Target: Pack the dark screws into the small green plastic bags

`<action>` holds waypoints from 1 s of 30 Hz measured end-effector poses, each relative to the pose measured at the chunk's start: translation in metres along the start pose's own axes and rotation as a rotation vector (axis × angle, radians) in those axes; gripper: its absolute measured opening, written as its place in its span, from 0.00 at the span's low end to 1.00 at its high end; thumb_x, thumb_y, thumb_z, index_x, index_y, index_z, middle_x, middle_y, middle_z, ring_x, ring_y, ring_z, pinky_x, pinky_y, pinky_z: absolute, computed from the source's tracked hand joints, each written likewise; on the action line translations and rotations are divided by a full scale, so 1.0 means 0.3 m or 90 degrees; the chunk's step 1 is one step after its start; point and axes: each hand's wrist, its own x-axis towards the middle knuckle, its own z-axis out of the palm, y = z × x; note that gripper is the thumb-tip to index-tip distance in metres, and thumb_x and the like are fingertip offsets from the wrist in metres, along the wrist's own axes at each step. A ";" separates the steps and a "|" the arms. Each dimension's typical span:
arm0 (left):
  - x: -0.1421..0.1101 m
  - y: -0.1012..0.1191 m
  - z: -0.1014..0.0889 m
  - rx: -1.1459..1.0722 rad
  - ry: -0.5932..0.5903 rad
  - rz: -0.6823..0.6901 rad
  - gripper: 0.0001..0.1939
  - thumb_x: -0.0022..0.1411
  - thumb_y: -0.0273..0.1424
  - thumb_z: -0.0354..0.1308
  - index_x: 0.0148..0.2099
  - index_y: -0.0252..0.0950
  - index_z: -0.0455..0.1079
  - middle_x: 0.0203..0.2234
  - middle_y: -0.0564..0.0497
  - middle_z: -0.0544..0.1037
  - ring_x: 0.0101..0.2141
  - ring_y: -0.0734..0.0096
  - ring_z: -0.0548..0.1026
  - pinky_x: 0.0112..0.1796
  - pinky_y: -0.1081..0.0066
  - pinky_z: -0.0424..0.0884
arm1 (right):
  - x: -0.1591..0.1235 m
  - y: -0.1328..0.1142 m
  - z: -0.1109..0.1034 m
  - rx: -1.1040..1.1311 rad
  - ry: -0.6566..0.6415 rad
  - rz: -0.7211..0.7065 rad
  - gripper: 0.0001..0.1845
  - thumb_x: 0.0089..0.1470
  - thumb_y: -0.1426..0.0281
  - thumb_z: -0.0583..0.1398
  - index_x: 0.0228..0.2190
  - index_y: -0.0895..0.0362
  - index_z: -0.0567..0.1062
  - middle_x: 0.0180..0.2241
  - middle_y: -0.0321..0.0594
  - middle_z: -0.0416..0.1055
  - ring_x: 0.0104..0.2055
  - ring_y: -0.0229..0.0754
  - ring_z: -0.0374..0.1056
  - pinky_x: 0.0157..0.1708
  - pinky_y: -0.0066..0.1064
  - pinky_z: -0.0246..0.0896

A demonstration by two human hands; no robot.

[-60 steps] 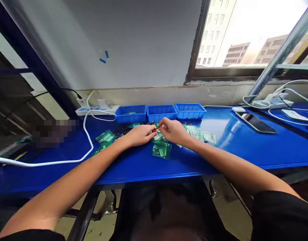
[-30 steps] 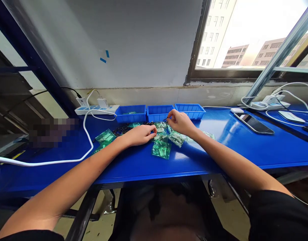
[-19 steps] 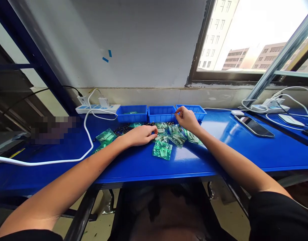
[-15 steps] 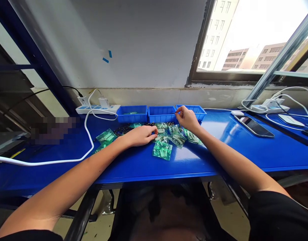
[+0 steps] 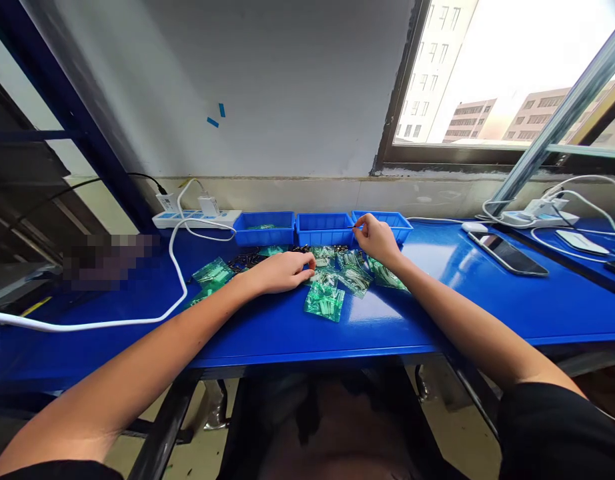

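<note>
My right hand (image 5: pixel 378 239) is raised by the rims of the middle blue bin (image 5: pixel 323 236) and the right blue bin (image 5: pixel 400 228). Its thumb and index finger pinch a thin dark piece, too small to name. My left hand (image 5: pixel 283 272) lies low over small green clear bags (image 5: pixel 325 301) that hold pale strips. Its fingers are bent, with a gap between thumb and index finger, and nothing shows in it. Dark small parts (image 5: pixel 245 259) lie loose behind the left wrist, partly hidden by it.
A left blue bin (image 5: pixel 264 236) holds some green bags. White power strips (image 5: pixel 225 217) stand at the wall, and a white cable (image 5: pixel 175 280) runs across the blue table (image 5: pixel 307 347). A phone (image 5: pixel 507 252) lies at the right, beside a white charger.
My right hand has shifted very slightly to the right and still pinches the thin piece. The left hand stays in about the same place over the bags.
</note>
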 end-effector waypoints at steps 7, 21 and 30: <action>0.002 -0.004 0.002 -0.007 0.001 -0.001 0.11 0.63 0.35 0.45 0.41 0.37 0.65 0.29 0.50 0.74 0.29 0.67 0.71 0.29 0.73 0.61 | -0.007 -0.018 -0.014 -0.004 -0.014 0.012 0.08 0.52 0.73 0.54 0.36 0.58 0.68 0.22 0.35 0.68 0.26 0.41 0.65 0.26 0.28 0.47; 0.003 -0.003 0.005 0.011 0.013 0.017 0.10 0.62 0.34 0.45 0.39 0.37 0.65 0.27 0.51 0.73 0.28 0.68 0.70 0.28 0.73 0.61 | -0.114 -0.142 0.012 -0.065 -0.258 -0.271 0.14 0.56 0.67 0.56 0.43 0.59 0.71 0.39 0.47 0.68 0.45 0.47 0.63 0.43 0.37 0.58; 0.003 -0.004 0.007 0.005 0.014 0.016 0.09 0.62 0.34 0.45 0.38 0.37 0.64 0.27 0.51 0.72 0.27 0.68 0.70 0.28 0.73 0.61 | -0.109 -0.147 -0.016 -0.097 -0.320 -0.289 0.17 0.58 0.68 0.54 0.48 0.60 0.69 0.41 0.49 0.67 0.46 0.49 0.63 0.44 0.39 0.59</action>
